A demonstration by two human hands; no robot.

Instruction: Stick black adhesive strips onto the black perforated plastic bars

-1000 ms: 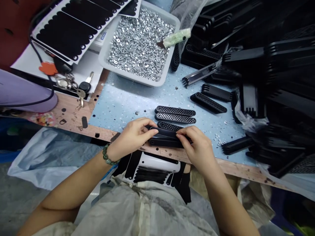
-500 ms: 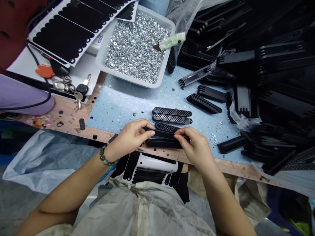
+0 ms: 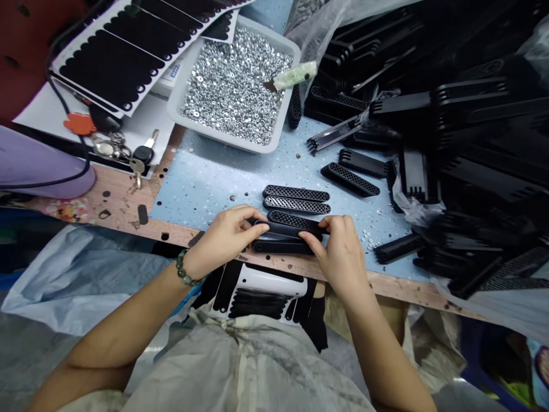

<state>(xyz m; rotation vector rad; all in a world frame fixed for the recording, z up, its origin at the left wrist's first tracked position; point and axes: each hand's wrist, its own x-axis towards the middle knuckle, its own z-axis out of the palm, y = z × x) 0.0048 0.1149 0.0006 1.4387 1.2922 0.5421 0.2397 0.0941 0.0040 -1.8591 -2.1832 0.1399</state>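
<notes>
My left hand [image 3: 225,236] and my right hand [image 3: 331,246] both grip a black plastic strip [image 3: 291,230] at the table's near edge, one hand at each end. Directly below it lies a second black strip [image 3: 281,246], partly covered by my fingers. Just beyond my hands is a black mesh-patterned strip [image 3: 294,220], almost touching the held one. Two more mesh strips [image 3: 295,193] [image 3: 295,205] lie side by side farther out. A beaded bracelet [image 3: 185,268] circles my left wrist.
A grey tray of silver nuts [image 3: 231,86] stands beyond my hands on a speckled blue mat [image 3: 206,189]. Black parts are heaped at right [image 3: 472,143]. Black adhesive sheets [image 3: 111,57] and keys [image 3: 137,154] lie at upper left. Loose nuts dot the mat.
My right hand has shifted slightly farther out on the strip's end, and my left hand has kept its hold. The whole view has drifted a little.
</notes>
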